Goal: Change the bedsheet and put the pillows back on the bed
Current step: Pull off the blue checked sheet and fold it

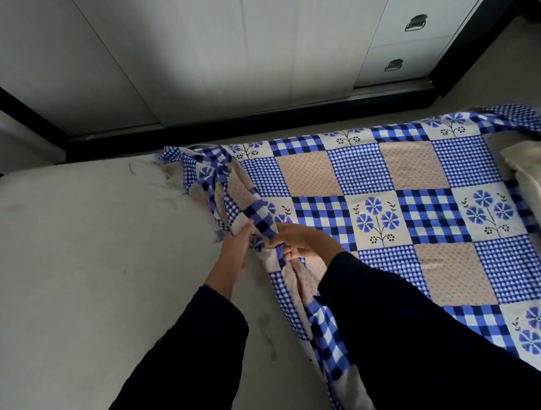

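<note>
The blue-and-white checked, flower-printed fabric bedsheet (386, 178) lay over the right part of the bare off-white mattress (77, 259), with its edge bunched near the mattress's middle. The left hand (235, 245) and right hand (303, 241) both held that edge, their fingers (244, 229) curled and pinching it. The step in hand was probably spreading the sheet, and the next move would be drawing the edge across the mattress's uncovered left part.

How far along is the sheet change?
Partway. The sheet covers the right side of the mattress; the left is bare. Left hand and right hand grip its bunched edge. Coming off or going on: can't tell. Left: finish the sheet, then pillows.
</note>
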